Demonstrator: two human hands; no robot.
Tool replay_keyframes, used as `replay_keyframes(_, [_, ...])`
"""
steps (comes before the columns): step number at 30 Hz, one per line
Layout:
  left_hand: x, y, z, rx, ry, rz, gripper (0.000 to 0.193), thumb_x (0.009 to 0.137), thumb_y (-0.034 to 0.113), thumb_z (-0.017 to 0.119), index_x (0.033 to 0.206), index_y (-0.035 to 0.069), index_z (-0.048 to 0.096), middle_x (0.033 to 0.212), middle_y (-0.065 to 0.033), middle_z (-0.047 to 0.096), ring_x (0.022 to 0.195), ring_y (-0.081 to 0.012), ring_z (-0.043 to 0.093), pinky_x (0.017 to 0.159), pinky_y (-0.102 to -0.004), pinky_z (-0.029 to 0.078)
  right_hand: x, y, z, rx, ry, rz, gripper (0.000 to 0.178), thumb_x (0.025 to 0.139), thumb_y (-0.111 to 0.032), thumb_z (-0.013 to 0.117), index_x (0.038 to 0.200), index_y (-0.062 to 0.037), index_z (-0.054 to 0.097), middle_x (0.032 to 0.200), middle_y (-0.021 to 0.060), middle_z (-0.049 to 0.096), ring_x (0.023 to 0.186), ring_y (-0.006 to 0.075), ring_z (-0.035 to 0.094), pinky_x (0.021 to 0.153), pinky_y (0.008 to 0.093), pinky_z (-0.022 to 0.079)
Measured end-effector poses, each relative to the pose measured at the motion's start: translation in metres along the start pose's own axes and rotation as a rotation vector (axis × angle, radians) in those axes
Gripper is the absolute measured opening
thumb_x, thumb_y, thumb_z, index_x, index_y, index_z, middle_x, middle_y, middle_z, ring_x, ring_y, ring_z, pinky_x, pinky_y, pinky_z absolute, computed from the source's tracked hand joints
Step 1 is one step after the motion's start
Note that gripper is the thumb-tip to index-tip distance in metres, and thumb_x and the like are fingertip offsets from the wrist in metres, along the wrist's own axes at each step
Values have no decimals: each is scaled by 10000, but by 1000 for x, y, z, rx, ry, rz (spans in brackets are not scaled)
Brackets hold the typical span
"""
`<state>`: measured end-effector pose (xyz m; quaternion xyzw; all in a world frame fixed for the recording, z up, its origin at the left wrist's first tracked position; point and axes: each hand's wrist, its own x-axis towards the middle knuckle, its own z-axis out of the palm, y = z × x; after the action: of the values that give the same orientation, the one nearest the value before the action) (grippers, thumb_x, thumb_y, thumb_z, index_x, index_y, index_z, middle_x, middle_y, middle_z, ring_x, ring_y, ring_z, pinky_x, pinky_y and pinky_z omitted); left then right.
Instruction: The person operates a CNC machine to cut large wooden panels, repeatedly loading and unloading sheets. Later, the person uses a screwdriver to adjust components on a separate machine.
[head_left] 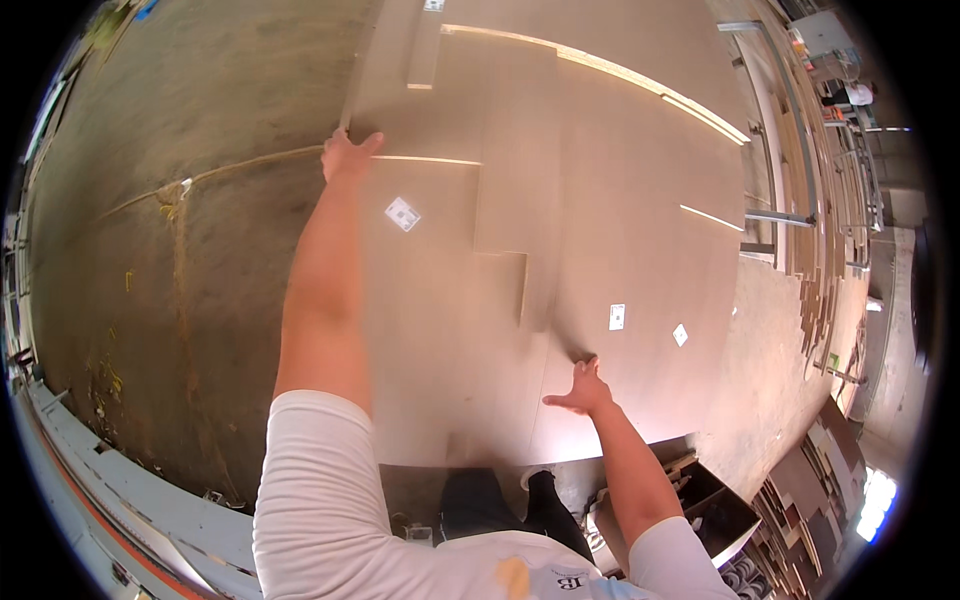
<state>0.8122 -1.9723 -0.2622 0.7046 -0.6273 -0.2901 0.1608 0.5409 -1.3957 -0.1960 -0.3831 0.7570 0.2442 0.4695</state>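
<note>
The left hand (345,153) gripped the far left edge of the top board (440,300) — the right hand (583,392) lay spread flat, holding nothing, near its near edge, atop the stack (640,170).

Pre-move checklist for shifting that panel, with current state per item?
1. Left hand on the panel far edge: ok, fingers curl over it.
2. Right hand flat on the boards: ok, palm down, fingers spread.
3. Grip firmness: cannot tell.
4. Panel lying flat on the stack: ok.
5. Floor beside the stack free of obstacles: cannot tell, some litter and a long crack show.
6. Feet clear of the stack edge: cannot tell.
</note>
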Motion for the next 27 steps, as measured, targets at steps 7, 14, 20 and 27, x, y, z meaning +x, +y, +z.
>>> replay_keyframes(7, [38,-32,-3,-292,-128,41,935,770,396,873,1545,109,436,1348,-147,659,1208,-295,649,990,-405,529,-13,-12,-15,57,-6,31,1335,708,-749,741,1571,108,190,1644,374,44,1563,423,133,1184,445,362])
replay_keyframes(14, [37,-37,-36,-604,-334,22,687,870,251,821,1494,215,535,1060,42,697,747,-72,584,585,-258,420,-14,-13,-15,1,-1,20,1360,690,-745,759,1572,108,172,1640,379,43,1555,414,184,1174,434,381])
replay_keyframes(20, [-24,-76,-69,-574,-470,-106,619,901,151,765,1483,137,555,1149,4,704,788,-78,587,618,-244,463,-11,-12,-12,22,-17,36,1401,650,-752,780,1570,111,171,1634,392,37,1543,431,212,1160,440,398])
replay_keyframes(27, [-152,-177,-126,-499,-459,-192,662,871,140,781,1490,145,547,1058,-15,715,784,-72,609,640,-259,484,-13,-15,-17,21,-25,26,1425,616,-767,793,1559,118,194,1624,410,41,1536,448,222,1164,443,393])
